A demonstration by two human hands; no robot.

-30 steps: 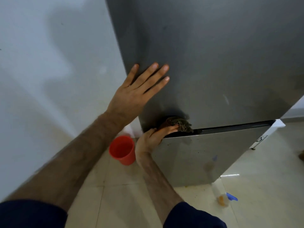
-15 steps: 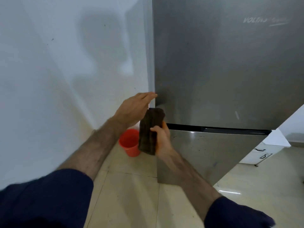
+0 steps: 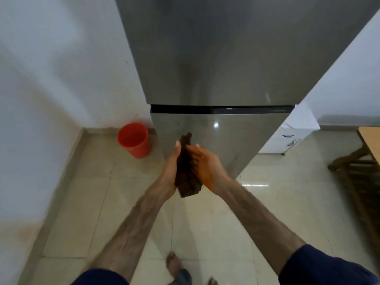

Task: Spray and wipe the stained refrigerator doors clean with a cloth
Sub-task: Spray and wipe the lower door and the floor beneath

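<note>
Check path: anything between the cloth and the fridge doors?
Nothing visible. The dark cloth is held between the left hand and right hand, off the lower refrigerator door just behind it. The red bucket stands to the left, clear.

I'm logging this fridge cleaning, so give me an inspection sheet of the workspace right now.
Surface: tiled floor, glossy, with light reflections.
Job's things: steel refrigerator, both doors closed; dark cloth off the door; no spray bottle in view.
Clutter: red bucket left of the fridge.
Hands: left hand and right hand hold the cloth between them.
Cables: nothing seen.
Surroundings: white walls; wooden furniture at right.
</note>
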